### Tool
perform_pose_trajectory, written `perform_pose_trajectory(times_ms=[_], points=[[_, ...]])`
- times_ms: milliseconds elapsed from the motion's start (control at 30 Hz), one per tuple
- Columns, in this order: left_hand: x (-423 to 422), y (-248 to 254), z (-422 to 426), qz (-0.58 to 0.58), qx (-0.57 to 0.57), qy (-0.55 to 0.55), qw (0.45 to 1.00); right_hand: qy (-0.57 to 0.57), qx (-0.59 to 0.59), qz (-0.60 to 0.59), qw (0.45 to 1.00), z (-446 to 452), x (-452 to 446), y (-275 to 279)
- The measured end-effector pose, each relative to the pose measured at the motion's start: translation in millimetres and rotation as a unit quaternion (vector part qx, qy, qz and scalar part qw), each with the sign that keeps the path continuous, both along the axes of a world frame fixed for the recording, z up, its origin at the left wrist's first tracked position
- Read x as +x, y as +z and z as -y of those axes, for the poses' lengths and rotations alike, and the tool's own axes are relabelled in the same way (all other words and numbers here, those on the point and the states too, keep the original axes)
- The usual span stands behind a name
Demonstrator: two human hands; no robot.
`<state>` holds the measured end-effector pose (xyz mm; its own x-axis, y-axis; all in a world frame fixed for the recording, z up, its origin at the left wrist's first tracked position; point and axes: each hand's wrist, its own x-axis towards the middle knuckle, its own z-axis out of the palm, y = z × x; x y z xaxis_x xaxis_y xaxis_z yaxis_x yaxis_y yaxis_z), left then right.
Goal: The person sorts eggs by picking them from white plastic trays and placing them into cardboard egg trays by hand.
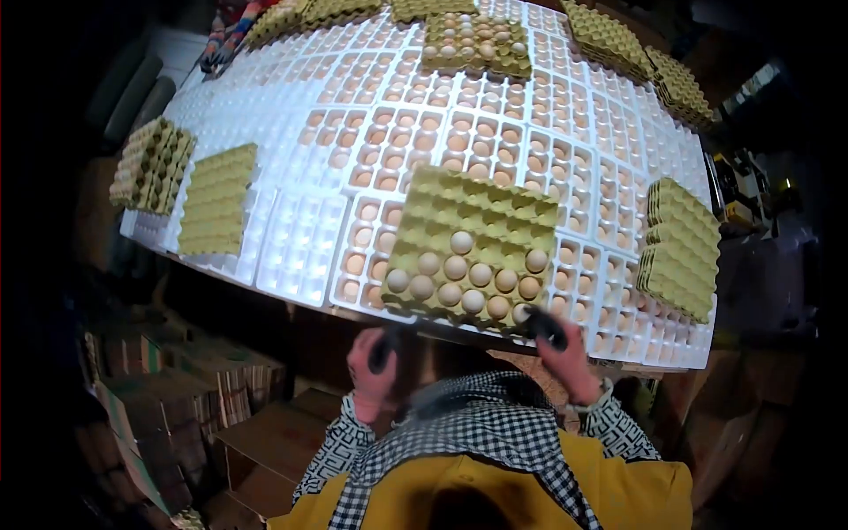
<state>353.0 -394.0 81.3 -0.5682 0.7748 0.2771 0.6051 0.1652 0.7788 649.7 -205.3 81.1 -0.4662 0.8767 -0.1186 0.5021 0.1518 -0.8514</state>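
Note:
My right hand, in a pink glove with dark fingertips, reaches to the near right corner of a yellow-green egg tray. Its dark fingertips close at an egg in that corner. Several more pale eggs sit in the tray's near rows; its far rows show bare cups. The tray lies on top of white trays of eggs. My left hand, gloved alike, hovers just off the table's front edge, left of the tray. Its fingers look curled, but dark patches and blur hide what they hold, if anything.
White plastic trays, many filled with eggs, cover the table. Stacked egg trays stand at the right, left and far edges. Another egg tray with eggs lies farther back. Cardboard boxes are below left. Another person's sleeve shows far left.

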Motion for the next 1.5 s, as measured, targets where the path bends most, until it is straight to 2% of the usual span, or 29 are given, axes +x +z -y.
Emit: perform_pose_trajectory(times_ms=[33, 67, 133, 233, 267, 333, 400, 433, 533, 633, 667, 700, 733, 800, 833, 867, 900, 933, 1000, 1100, 1200, 1267, 1300, 1333, 1367, 1400, 1433, 1467, 1500], points=[[-10.5, 9.4, -21.1, 0.026, -0.003, 0.022, 0.999, -0.060, -0.048, -0.038, 0.996, -27.8, -6.3, 20.1], [-17.4, 13.5, -42.8, 0.056, 0.030, 0.056, 0.996, -0.075, 0.024, -0.031, 0.996, -47.1, -6.7, 31.5], [-27.1, 40.9, -84.8, 0.044, 0.015, 0.034, 0.998, -0.095, -0.063, -0.040, 0.993, -79.6, -8.6, 43.6], [-47.1, 21.6, -122.5, -0.039, -0.024, 0.035, 0.998, -0.046, 0.023, 0.082, 0.995, -100.1, -15.1, 7.5], [-52.9, 14.5, -128.2, -0.084, -0.082, 0.037, 0.992, -0.021, -0.043, 0.085, 0.995, -101.9, -21.6, 12.8], [-58.5, 0.1, -138.7, 0.078, -0.241, 0.050, 0.966, 0.005, -0.027, 0.101, 0.995, -96.4, -31.2, -1.2], [-67.9, -31.3, -141.0, 0.100, -0.231, -0.007, 0.968, -0.027, -0.064, 0.007, 0.998, -83.5, -39.3, -9.2], [-66.0, -27.6, -144.8, 0.085, -0.251, 0.003, 0.964, -0.046, -0.072, -0.012, 0.996, -79.9, -42.2, -7.3], [-90.8, -50.6, -142.8, 0.218, -0.200, -0.038, 0.955, -0.095, -0.117, -0.072, 0.986, -71.5, -41.9, -18.1], [-98.4, -49.8, -142.5, 0.207, -0.209, -0.044, 0.955, -0.135, -0.091, -0.055, 0.985, -67.6, -48.6, -25.7], [-97.9, -56.5, -142.2, 0.151, -0.217, -0.025, 0.964, -0.166, -0.104, -0.085, 0.977, -66.4, -51.9, -25.5], [-98.5, -62.2, -137.8, 0.171, -0.171, -0.040, 0.970, -0.191, -0.105, -0.083, 0.972, -65.0, -51.0, -33.3], [-94.8, -47.3, -135.8, 0.191, -0.127, -0.051, 0.972, -0.215, -0.110, -0.079, 0.967, -62.3, -48.7, -41.4], [-98.7, -47.2, -131.8, 0.095, -0.093, -0.090, 0.987, -0.297, -0.146, -0.089, 0.940, -51.3, -45.4, -45.1], [-102.9, 2.8, -141.9, 0.132, -0.179, -0.126, 0.967, -0.337, -0.167, -0.087, 0.922, -40.5, -44.6, -41.1], [-110.7, 2.2, -140.8, 0.158, -0.169, -0.156, 0.960, -0.376, -0.181, -0.088, 0.905, -34.1, -52.7, -32.1], [-117.8, 2.6, -137.9, 0.160, -0.153, -0.159, 0.962, -0.336, -0.096, -0.144, 0.926, -29.2, -80.0, -2.4], [-126.9, 3.7, -134.2, 0.161, -0.136, -0.167, 0.963, -0.346, -0.025, -0.130, 0.929, -25.1, -94.7, 1.9], [-155.3, -6.5, -133.5, 0.170, -0.175, -0.178, 0.953, -0.374, -0.117, -0.109, 0.913, -16.9, -114.2, 17.9], [-194.9, -4.3, -138.7, 0.157, -0.169, -0.179, 0.956, -0.359, -0.019, -0.063, 0.931, -19.4, -143.1, -9.7], [-234.7, -18.1, -145.1, 0.199, -0.144, -0.193, 0.950, -0.338, -0.039, -0.088, 0.936, -31.2, -184.3, -18.1], [-258.9, -20.0, -151.1, 0.159, -0.224, -0.234, 0.933, -0.318, -0.062, -0.044, 0.945, -39.6, -194.7, -37.0], [-266.8, -18.3, -152.2, 0.089, -0.240, -0.243, 0.936, -0.265, -0.110, -0.008, 0.958, -44.7, -198.8, -25.1], [-271.7, -14.1, -155.6, 0.017, -0.254, -0.248, 0.935, -0.282, -0.120, 0.018, 0.952, -48.8, -202.5, -12.5], [-270.4, -2.0, -157.6, -0.053, -0.229, -0.220, 0.947, -0.301, -0.042, 0.052, 0.951, -53.4, -204.7, 2.1], [-264.8, 19.0, -168.3, -0.017, -0.246, -0.198, 0.949, -0.315, 0.032, 0.087, 0.945, -55.2, -207.4, 19.5], [-260.2, 24.4, -176.1, -0.009, -0.204, -0.208, 0.957, -0.341, -0.022, 0.076, 0.937, -60.3, -213.4, 43.8], [-256.9, 28.2, -184.4, -0.003, -0.162, -0.218, 0.962, -0.267, 0.028, 0.104, 0.958, -68.8, -201.8, 30.7], [-248.4, 34.0, -194.5, -0.063, -0.110, -0.259, 0.958, -0.210, 0.052, 0.180, 0.960, -73.8, -199.7, 15.8]])
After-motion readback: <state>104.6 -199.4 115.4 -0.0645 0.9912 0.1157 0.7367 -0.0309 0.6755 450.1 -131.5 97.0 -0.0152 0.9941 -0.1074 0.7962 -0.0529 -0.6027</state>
